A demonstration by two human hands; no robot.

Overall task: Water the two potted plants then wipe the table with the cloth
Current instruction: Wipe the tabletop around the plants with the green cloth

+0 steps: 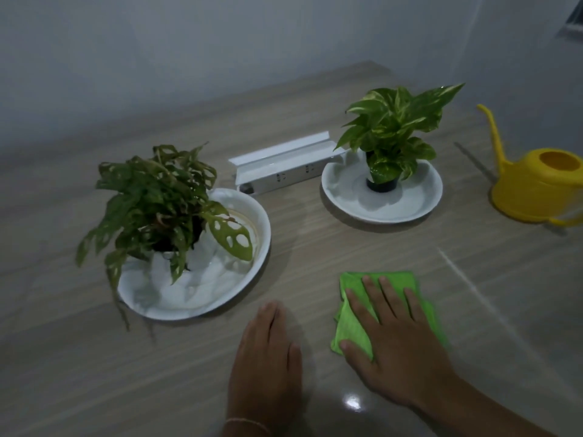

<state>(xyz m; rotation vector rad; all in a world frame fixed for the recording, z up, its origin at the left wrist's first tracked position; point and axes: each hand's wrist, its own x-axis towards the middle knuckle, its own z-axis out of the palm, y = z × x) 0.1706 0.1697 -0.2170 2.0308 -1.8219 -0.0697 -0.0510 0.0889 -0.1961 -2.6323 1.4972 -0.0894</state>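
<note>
A folded green cloth (356,326) lies on the glossy wood-look table (315,247) near the front. My right hand (397,345) presses flat on it, fingers spread. To its left my left hand (266,357) rests flat on the bare table, fingers together, holding nothing. A holey-leaved plant (157,200) stands in a white dish (252,279) at the left. A variegated plant (397,121) in a black pot stands in a white dish (347,203) at the back right. A yellow watering can (533,187) stands upright at the far right.
A white power strip on a white holder (284,165) lies between the two dishes. A grey wall runs behind the table. Drooping leaves hang over the left dish's front rim.
</note>
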